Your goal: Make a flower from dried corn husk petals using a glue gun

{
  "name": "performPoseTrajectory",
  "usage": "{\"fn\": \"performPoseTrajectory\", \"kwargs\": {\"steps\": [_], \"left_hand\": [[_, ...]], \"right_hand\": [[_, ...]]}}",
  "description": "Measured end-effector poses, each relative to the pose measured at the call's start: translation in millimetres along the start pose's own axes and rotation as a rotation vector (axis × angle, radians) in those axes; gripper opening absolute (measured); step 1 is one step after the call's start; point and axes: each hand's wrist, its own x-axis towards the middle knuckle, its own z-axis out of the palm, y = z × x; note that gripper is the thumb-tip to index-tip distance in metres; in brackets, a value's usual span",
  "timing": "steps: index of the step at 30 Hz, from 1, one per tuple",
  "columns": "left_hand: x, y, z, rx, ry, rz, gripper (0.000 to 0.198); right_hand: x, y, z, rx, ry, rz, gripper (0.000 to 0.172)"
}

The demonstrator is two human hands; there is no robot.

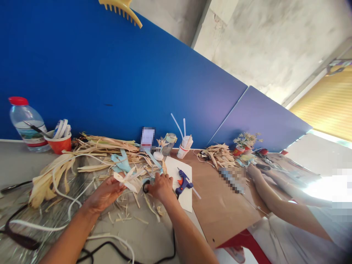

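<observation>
Pinched in the fingers of my left hand (106, 192) is a pale dried-husk piece (129, 180) with pointed, petal-like strips. My right hand (161, 186) is closed round a pair of scissors with a black handle loop (146, 186); its blades are hard to make out beside the husk. Both hands are close together above the table. Small husk scraps (126, 214) lie beneath them. Behind them are light blue ribbon (121, 161) and a pile of long dried husks (110, 146). A blue glue gun (183, 181) rests on white paper (172, 167) right of my right hand.
At the left stand a water bottle (30, 128) and a red cup (59, 143). White cord (55, 179) and black cable (110, 244) cross the table. A phone (147, 137) and a cup with glue sticks (183, 149) stand behind. Another person's arms (272, 187) work at the right.
</observation>
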Motion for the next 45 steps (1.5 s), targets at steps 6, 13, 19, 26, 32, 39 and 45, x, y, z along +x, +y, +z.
{"fn": "performPoseTrajectory", "kwargs": {"steps": [6,13,19,26,32,39,45], "left_hand": [[0.9,-1.7,-1.9,-0.005,0.028,0.002,0.023],[3.1,-5.3,-9.8,-0.009,0.017,-0.003,0.024],[0.6,-1.3,-2.3,-0.006,-0.007,-0.016,0.025],[0.8,-2.5,-2.8,-0.015,0.035,-0.017,0.026],[0.0,-0.5,-0.5,-0.056,0.011,-0.034,0.024],[0.6,-0.7,-0.7,-0.056,0.008,-0.030,0.024],[0.6,1.2,-0.8,0.003,-0.026,-0.064,0.022]], "right_hand": [[3.9,-0.4,3.7,-0.026,0.001,0.013,0.033],[-1.4,31.3,1.4,0.377,0.003,0.171,0.033],[-17.1,64.5,3.1,0.984,-0.122,0.170,0.038],[-42.1,40.5,-4.2,0.153,-0.001,-0.034,0.030],[-45.7,25.5,-7.1,-0.039,-0.009,0.007,0.033],[-41.3,26.7,-12.5,-0.123,-0.069,-0.005,0.023],[-47.9,44.4,-18.8,0.004,-0.083,0.063,0.031]]}}
